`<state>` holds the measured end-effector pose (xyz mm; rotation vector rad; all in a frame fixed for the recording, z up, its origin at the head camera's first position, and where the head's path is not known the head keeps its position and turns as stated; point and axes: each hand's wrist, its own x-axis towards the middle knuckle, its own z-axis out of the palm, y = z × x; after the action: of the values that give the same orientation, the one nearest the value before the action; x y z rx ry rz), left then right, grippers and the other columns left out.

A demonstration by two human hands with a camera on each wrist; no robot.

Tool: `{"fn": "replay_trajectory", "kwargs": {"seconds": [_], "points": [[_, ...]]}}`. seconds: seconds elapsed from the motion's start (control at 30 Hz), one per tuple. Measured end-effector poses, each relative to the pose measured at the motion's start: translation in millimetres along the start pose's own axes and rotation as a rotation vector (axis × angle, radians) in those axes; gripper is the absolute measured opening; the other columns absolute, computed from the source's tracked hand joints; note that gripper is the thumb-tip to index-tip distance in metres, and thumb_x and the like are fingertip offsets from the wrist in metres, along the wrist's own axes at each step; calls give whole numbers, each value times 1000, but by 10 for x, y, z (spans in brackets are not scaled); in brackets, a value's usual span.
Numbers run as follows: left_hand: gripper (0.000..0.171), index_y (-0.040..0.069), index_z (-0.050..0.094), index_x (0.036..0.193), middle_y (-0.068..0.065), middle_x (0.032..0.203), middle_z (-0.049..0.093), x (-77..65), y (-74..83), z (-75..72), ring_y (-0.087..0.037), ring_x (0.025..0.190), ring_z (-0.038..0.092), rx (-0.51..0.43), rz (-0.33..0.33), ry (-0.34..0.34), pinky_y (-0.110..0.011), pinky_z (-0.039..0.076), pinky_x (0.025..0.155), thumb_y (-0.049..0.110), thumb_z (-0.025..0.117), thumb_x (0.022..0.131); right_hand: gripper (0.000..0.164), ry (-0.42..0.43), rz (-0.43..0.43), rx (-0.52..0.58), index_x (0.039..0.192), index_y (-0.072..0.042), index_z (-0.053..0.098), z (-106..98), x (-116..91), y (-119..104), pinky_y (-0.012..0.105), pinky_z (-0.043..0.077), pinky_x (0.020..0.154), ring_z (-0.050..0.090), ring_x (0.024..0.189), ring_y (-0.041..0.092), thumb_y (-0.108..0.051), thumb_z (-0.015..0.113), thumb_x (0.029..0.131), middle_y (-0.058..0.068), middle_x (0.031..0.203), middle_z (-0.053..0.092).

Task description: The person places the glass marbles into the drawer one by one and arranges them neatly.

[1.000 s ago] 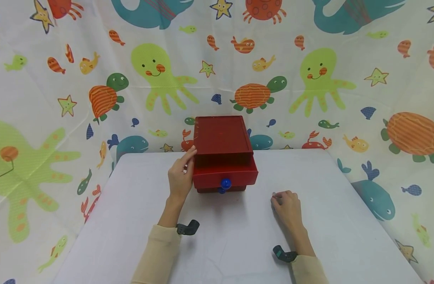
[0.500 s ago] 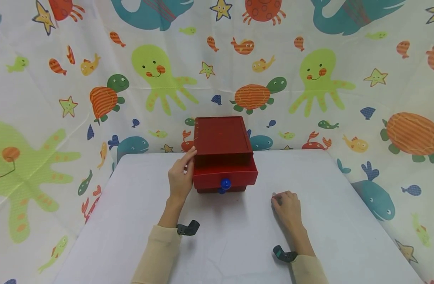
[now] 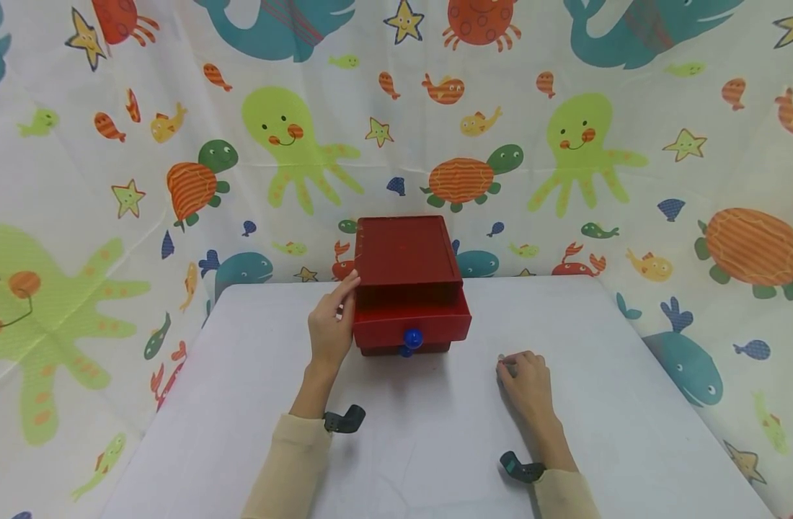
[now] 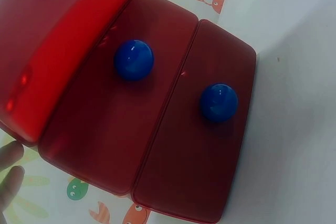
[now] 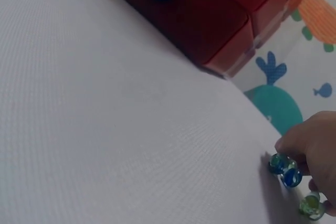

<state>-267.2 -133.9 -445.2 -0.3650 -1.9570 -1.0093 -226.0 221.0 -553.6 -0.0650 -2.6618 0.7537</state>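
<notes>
A small red cabinet (image 3: 403,249) stands at the back of the table, its top drawer (image 3: 383,332) pulled out. Two lower drawers with blue knobs (image 4: 134,60) are closed in the left wrist view. My left hand (image 3: 329,328) rests with extended fingers against the cabinet's left side; only its fingertips (image 4: 10,169) show at the left wrist view's edge. To the right of the cabinet, my right hand (image 3: 528,378) is low at the tabletop, fingers bent around glass marbles (image 5: 291,177). Blue and green swirls show in them, and the palm hides part of the group.
The white table (image 3: 422,447) reaches back to a hanging cloth (image 3: 396,94) printed with sea animals. Dark wrist cameras (image 3: 344,419) are strapped on both forearms. The open drawer juts toward the front, above the lower ones.
Both hands and the cabinet keep their places. The head view has tilted up slightly, so everything sits a little lower in it.
</notes>
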Motion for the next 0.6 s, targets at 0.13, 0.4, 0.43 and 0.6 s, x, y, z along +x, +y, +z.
{"fn": "replay_trajectory", "kwargs": {"seconds": [0.13,0.4,0.43,0.6], "points": [[32,15,69,129,2,132,69,-8,-4,0,-22,81,69,1,3,2,-13,54,71,12,63,99,23,-22,14,9,102,-1,72,-14,-10,-15,46,45,83,57,100,33,-21,69,92,17,107,67],[31,13,69,129,0,132,69,-2,-3,-1,-22,88,71,-24,3,-4,-12,53,70,8,62,98,21,-9,6,33,101,-1,73,-41,-9,-39,47,45,84,57,101,33,-20,69,92,17,106,67],[31,13,69,129,0,132,69,-1,0,-4,-22,90,71,-29,-1,-9,-11,52,71,8,62,99,21,-2,4,36,100,-1,73,-41,-10,-41,46,45,84,57,101,33,-19,70,91,16,105,68],[32,13,69,129,0,133,68,-1,-4,-8,-21,94,71,-33,-5,-15,-11,52,71,8,62,99,18,30,-19,54,98,-1,73,-53,-18,-53,44,44,82,58,98,32,-18,71,90,16,102,68]]}}
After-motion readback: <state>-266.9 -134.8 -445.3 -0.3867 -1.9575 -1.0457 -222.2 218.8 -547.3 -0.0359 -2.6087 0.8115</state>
